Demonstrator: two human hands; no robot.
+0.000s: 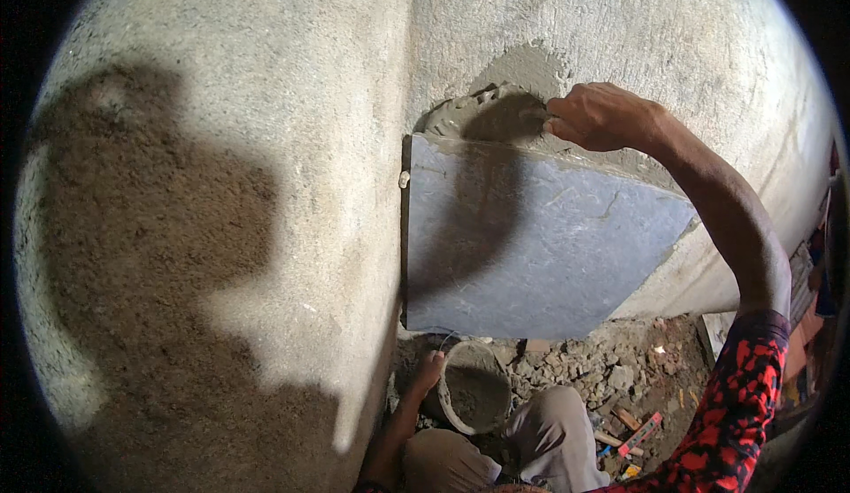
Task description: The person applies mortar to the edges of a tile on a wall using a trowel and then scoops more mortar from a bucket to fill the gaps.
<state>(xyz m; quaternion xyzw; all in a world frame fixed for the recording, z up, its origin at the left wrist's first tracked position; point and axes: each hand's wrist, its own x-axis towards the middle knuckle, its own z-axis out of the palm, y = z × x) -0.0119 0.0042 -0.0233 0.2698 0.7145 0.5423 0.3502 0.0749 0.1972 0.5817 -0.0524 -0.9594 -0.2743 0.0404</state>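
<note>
My right hand is closed at the right end of a lumpy mass of wet grey mortar on the wall, gripping something I cannot make out, possibly a tool. A slate-grey tile lies against the wall just below the mortar, with mortar along its upper edge. Low down, my left hand is closed on the wire handle of a bucket holding grey mix, between the tile's bottom edge and my knees. My arm's shadow falls across the tile.
A pale rough wall meets the tiled section at a vertical corner, with my shadow on it. Below are rubble, a red spirit level and wooden-handled tools. Boards and assorted items stand at the right edge.
</note>
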